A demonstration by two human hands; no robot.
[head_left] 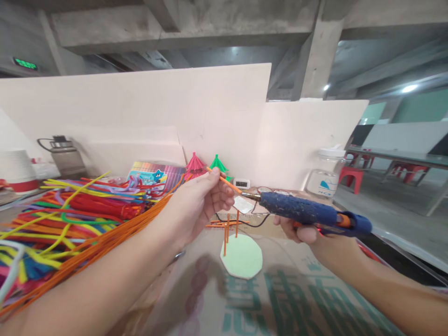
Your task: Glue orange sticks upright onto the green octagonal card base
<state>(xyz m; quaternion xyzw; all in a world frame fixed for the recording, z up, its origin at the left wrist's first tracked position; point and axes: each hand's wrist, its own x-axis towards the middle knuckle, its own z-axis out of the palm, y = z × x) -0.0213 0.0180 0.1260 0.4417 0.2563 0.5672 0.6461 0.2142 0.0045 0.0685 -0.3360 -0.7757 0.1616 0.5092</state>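
Observation:
Between thumb and fingers, my left hand pinches a short orange pipe cleaner stick that slants down to the right. My right hand grips a blue hot glue gun, whose metal nozzle meets or nearly meets the stick's lower end. Below them, a pale green many-sided disc lies on printed cardboard. Several orange sticks stand upright along its left and far edge. Loose orange sticks lie behind the disc, and a dark cord runs behind the hands.
A heap of colored pipe cleaners fills the left. Behind stand a marker set, pink and green cone-roofed pieces, and a small digital clock. A bottle, paper cups and a clear jar flank the white board.

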